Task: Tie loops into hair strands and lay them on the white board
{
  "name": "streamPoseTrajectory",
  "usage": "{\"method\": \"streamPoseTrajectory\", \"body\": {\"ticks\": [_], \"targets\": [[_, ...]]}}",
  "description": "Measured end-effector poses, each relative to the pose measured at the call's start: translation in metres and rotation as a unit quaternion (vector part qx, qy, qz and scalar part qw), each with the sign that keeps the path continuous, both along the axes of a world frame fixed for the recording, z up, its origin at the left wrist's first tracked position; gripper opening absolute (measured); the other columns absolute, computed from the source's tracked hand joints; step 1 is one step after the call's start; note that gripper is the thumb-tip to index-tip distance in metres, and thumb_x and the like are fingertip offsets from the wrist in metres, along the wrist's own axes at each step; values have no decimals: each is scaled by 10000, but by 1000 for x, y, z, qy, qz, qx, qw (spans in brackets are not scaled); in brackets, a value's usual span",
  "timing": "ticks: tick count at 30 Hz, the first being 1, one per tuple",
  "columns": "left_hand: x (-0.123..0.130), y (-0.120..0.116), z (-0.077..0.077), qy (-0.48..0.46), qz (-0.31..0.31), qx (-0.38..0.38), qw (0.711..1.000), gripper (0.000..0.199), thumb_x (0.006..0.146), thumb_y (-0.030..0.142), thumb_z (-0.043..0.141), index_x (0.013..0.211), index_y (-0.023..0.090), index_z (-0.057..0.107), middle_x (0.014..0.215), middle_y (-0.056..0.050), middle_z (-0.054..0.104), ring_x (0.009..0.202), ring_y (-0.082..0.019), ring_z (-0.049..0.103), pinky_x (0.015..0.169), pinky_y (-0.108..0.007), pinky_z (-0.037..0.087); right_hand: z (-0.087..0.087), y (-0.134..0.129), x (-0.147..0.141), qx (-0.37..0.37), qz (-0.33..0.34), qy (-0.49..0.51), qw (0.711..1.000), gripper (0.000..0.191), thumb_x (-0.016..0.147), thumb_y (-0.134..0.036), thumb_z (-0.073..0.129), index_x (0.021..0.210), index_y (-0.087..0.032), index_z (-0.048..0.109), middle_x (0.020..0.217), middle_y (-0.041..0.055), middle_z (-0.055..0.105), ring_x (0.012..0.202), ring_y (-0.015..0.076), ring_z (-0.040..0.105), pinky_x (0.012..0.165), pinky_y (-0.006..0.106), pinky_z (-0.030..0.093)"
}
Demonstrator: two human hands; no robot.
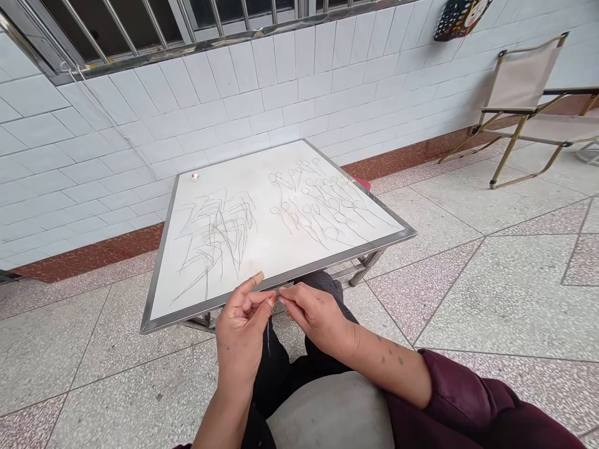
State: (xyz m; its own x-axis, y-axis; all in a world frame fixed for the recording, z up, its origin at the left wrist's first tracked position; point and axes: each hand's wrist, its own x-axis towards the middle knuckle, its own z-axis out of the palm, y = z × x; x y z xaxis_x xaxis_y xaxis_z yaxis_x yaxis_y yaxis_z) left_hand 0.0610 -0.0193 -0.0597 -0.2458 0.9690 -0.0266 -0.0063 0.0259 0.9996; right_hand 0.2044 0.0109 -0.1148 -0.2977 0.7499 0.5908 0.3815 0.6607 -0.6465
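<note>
My left hand [246, 324] and my right hand [318, 315] meet fingertip to fingertip just off the table's front edge, above my lap. Each is pinched closed on a thin strand; one pale end of the strand [269, 340] hangs below my left fingers. A tan wrap covers one left fingertip. On the white table [262, 249] lie two groups of thin pieces: bent dark strands [213, 231] on the left, and strands with round loops at one end [322, 206] on the right. What sits exactly between my fingertips is too small to make out.
A small white and red object [195, 178] lies at the table's back left corner. Behind the table is a tiled wall [281, 93] with a barred window. A folding chair [519, 112] stands at the right, and a dark basket [461, 19] hangs on the wall.
</note>
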Motion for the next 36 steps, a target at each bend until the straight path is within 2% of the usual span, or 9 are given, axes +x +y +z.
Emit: {"method": "streamPoseTrajectory", "body": {"ticks": [5,9,13,16,19,23,32,34,36], "targets": [[-4,3,2,9,-7,-13,1000,471,762,306,755,1206,198,640,855,-23,768,868,-198,704,894,-356,519,-6,2,-3,-25,16,1,1000,220,1014,-276,407,1072,-220,612,792,44,652,678,156,620,627,280,526],[-6,7,0,12,-29,-30,999,490,769,327,745,1229,204,627,844,-17,760,830,-191,696,863,-350,515,-6,4,-2,-123,49,54,990,168,997,-301,471,1032,-234,620,756,13,653,639,138,651,621,268,535],[-7,9,-4,-11,-21,-26,999,475,761,313,753,1206,203,631,774,12,728,754,-158,658,806,-310,501,-2,2,-3,-220,90,135,962,141,963,-357,535,1011,-235,590,780,0,669,626,132,661,603,260,549],[-7,10,-6,-22,-11,-23,999,485,761,293,760,1217,205,620,748,31,704,695,-124,604,764,-273,480,-1,2,-4,-242,87,157,954,122,946,-346,565,983,-231,550,769,-8,669,620,131,659,592,251,540],[-6,10,-6,-41,-5,-27,999,497,751,285,771,1214,193,617,729,34,688,667,-117,578,726,-264,474,-2,3,-3,-181,65,97,977,102,971,-305,522,932,-225,572,727,-1,644,633,138,646,611,255,516],[-3,9,-5,-81,10,-22,996,500,721,261,790,1185,176,624,699,35,677,643,-114,572,703,-262,476,-4,3,-2,-81,43,6,996,195,1011,-281,429,974,-216,609,746,27,633,651,146,605,624,265,487],[-5,8,-4,-65,31,-36,997,447,692,249,799,1104,167,646,704,31,687,655,-112,588,711,-254,486,-15,2,-2,97,9,-100,990,210,972,-120,397,1004,-183,595,735,21,616,645,135,553,561,240,427],[-7,8,-4,-54,27,-34,998,413,699,258,789,1082,173,658,698,35,679,649,-110,586,707,-253,488,-16,1,-3,97,15,-99,990,202,973,-127,398,983,-177,594,713,19,603,626,134,545,542,238,420],[-11,9,-3,-45,17,-41,998,408,695,261,786,1073,174,660,690,37,676,635,-108,583,700,-252,492,-13,0,-4,38,35,-72,996,195,991,-173,404,948,-180,594,714,16,607,606,124,547,542,231,436]]}}
